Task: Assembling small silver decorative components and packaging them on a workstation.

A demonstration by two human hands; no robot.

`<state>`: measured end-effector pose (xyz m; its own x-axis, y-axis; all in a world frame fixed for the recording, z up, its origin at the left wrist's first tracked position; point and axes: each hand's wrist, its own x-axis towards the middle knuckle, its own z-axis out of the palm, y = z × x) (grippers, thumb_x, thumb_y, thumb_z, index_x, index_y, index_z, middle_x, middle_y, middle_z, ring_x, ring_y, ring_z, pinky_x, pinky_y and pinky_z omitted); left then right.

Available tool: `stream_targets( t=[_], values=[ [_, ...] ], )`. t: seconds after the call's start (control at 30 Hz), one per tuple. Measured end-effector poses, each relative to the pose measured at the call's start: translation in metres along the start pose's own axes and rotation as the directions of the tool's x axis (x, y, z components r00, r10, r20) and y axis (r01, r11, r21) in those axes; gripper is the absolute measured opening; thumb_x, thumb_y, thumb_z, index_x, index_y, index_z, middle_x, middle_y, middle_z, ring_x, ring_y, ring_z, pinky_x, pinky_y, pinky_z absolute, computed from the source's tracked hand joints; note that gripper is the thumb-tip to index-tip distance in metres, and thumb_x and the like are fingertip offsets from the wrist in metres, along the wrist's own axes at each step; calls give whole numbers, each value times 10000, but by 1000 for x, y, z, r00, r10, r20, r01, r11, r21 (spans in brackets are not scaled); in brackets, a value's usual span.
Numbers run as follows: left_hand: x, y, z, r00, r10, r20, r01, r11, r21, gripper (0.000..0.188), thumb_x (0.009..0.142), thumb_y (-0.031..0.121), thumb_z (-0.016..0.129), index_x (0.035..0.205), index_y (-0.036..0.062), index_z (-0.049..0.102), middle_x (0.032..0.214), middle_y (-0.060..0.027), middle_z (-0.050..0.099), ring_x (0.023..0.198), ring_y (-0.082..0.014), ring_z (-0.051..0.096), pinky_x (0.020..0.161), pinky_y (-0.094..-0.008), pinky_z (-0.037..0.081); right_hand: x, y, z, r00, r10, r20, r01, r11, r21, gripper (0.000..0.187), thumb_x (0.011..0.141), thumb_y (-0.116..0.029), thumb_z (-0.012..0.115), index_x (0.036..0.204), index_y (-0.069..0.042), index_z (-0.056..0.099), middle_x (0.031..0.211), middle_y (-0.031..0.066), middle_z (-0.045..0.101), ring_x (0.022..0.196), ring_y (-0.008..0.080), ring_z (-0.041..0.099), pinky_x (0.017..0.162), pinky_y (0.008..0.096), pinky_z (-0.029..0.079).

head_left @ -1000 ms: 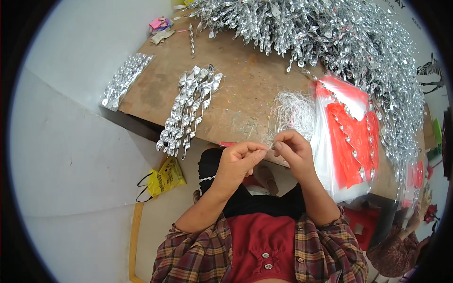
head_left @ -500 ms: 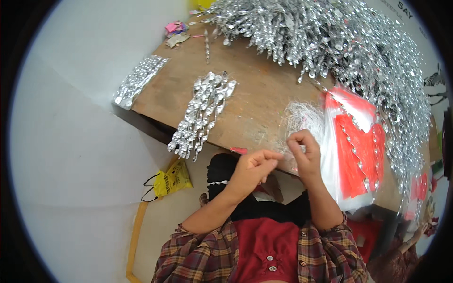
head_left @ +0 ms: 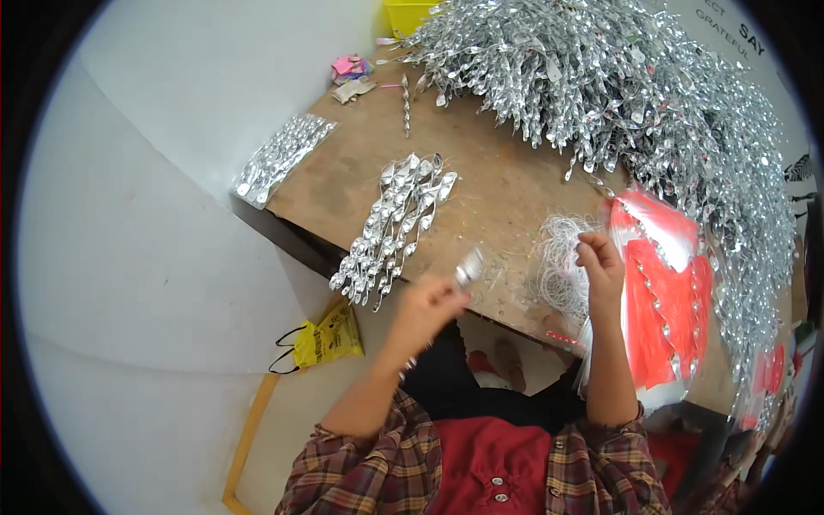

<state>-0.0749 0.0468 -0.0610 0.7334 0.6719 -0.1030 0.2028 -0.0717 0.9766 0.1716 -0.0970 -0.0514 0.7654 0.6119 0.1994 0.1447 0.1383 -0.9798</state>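
Observation:
My left hand (head_left: 422, 316), a little blurred, is closed over the table's near edge. A silver twisted foil strip (head_left: 469, 267) sticks up from its fingers, and a bit of silver shows below the hand by the wrist. My right hand (head_left: 603, 260) is pinched beside a loose bundle of white string (head_left: 562, 270); whatever is between its fingertips is too small to make out. Left of the hands, a bunch of silver twisted strips (head_left: 390, 225) lies on the brown table (head_left: 330, 180), its lower ends hanging past the edge.
A large heap of silver foil strips (head_left: 549, 77) covers the table's far and right side. Red sheets in clear plastic (head_left: 657, 296) lie at the right. A silver packet (head_left: 281, 156) rests at the left edge. A yellow bag (head_left: 330, 339) stands below, by the wall.
My hands have moved apart, the left to the left and down, the right to the right. A silver strip now shows in my left hand. The whole view has shifted slightly.

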Motion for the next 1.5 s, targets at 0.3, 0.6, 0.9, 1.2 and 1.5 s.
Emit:
stream_targets(
  t=[0.3,0.6,0.9,1.2,1.5],
  values=[
    [102,11,-68,855,460,-241,-51,536,843,275,758,187,666,994,46,658,916,-150,606,829,-325,577,736,-410,446,25,-2,-3,995,26,100,-19,997,-73,167,865,-125,592,986,-12,612,840,3,594,739,72,531,655,223,443],
    [80,10,-51,795,577,-187,-203,544,814,296,748,148,673,1022,45,633,957,-149,606,895,-347,536,796,-423,419,145,-1,-6,965,-218,148,256,909,-329,207,845,-148,602,1012,-29,625,896,6,613,799,78,550,695,232,439],
    [8,9,-23,788,616,-22,-442,590,676,222,745,66,657,963,35,636,935,-136,619,887,-303,573,775,-369,455,231,-49,50,977,-182,-115,168,978,-121,646,797,-198,664,1320,-38,321,942,135,624,641,147,613,644,274,439],
    [-4,12,-10,823,566,-47,-486,745,457,180,761,29,659,939,11,651,897,-146,640,812,-306,625,714,-339,496,270,-38,68,969,-169,-180,149,982,-120,683,749,-72,682,1284,-22,260,887,150,627,599,185,619,517,261,495],
    [-19,-2,-1,859,512,12,-478,792,379,179,794,48,639,971,42,668,912,-136,654,821,-274,643,722,-325,502,243,-26,51,963,-152,-222,189,970,155,737,732,41,606,1367,-26,238,748,56,568,612,136,561,585,254,499]
  ],
)
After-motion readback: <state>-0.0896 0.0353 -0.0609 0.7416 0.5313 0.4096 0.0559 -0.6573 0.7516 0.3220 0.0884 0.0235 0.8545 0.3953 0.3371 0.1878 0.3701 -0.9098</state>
